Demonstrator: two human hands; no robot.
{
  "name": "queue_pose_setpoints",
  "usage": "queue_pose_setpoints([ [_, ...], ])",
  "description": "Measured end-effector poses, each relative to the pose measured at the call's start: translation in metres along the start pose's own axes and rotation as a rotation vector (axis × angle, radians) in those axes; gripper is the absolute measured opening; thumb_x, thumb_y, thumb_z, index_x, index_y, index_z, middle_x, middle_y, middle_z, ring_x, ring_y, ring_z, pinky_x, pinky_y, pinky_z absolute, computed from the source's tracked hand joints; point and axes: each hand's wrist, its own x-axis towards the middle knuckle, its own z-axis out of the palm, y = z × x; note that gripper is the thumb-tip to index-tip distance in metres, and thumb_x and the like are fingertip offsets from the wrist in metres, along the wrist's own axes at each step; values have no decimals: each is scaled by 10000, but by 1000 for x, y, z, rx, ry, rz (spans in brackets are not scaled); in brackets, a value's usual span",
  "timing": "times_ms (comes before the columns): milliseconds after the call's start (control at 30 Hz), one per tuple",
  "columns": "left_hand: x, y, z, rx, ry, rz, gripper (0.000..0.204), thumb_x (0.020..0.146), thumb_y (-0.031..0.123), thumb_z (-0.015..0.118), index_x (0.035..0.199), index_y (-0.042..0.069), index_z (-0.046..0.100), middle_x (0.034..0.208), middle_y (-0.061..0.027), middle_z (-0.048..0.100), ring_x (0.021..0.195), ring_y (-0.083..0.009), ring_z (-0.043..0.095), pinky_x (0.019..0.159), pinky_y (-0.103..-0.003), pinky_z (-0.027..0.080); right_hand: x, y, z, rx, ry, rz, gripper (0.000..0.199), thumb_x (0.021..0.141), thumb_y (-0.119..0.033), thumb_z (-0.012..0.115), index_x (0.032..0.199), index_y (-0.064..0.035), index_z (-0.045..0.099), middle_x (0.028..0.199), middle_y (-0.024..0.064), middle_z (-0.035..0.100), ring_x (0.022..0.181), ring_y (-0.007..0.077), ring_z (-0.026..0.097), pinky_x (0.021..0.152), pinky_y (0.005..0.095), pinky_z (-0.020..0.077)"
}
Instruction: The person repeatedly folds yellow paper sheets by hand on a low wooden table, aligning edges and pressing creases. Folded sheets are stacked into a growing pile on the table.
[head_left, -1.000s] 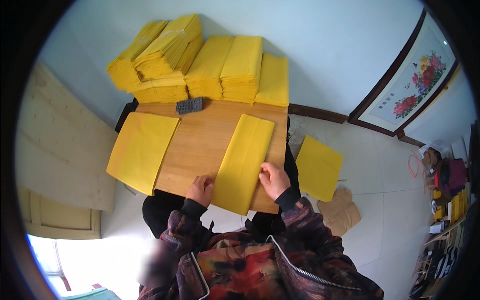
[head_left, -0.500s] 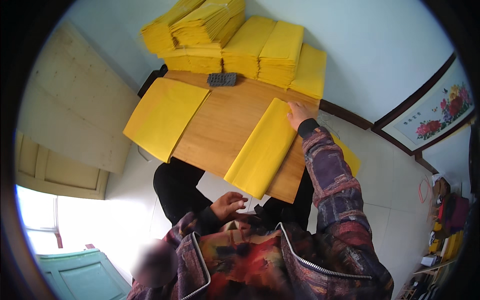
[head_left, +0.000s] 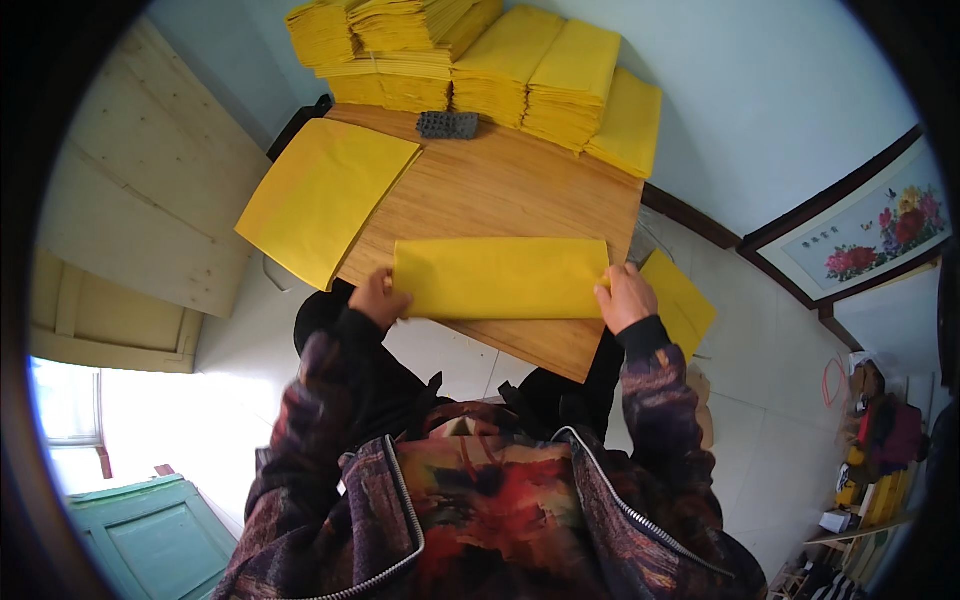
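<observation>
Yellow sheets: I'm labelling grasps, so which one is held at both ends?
The long folded sheet spanning between the left hand and right hand; no hand holds the wider sheet at left, the piece at right or the stacks behind.

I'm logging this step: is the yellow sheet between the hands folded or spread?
Apparently folded: the held sheet is a narrow strip; the left sheet lies broader.

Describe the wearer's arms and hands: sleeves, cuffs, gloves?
Left hand and right hand: bare, five-fingered, no gloves visible. Both arms: long, loose fabric jacket sleeves, mottled dark purple and rusty brown, ending in plain black fabric cuffs at the wrists. No cables visible on either arm.
</observation>
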Motion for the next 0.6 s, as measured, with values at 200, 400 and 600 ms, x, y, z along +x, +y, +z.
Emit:
queue_pose_setpoints([
  [200,101,50,-30,455,490,481,554,744,155,707,1237,15,497,1029,-150,622,912,-273,605,752,-369,498,-60,-32,0,221,-123,84,261,807,-250,649,938,-36,577,898,149,605,832,353,610,702,444,494],
  [400,11,43,37,342,403,702,440,706,66,726,1107,55,547,910,-117,536,736,-252,585,691,-384,485,-35,-16,1,321,184,-46,207,818,-138,640,991,-40,582,943,145,597,885,331,588,734,419,485],
  [600,-68,26,103,577,222,733,501,738,258,719,1206,174,562,1297,-100,470,1208,-326,414,990,-505,331,-17,-30,20,282,6,-59,205,823,-153,635,984,-43,571,982,151,587,912,355,586,748,428,488],
])
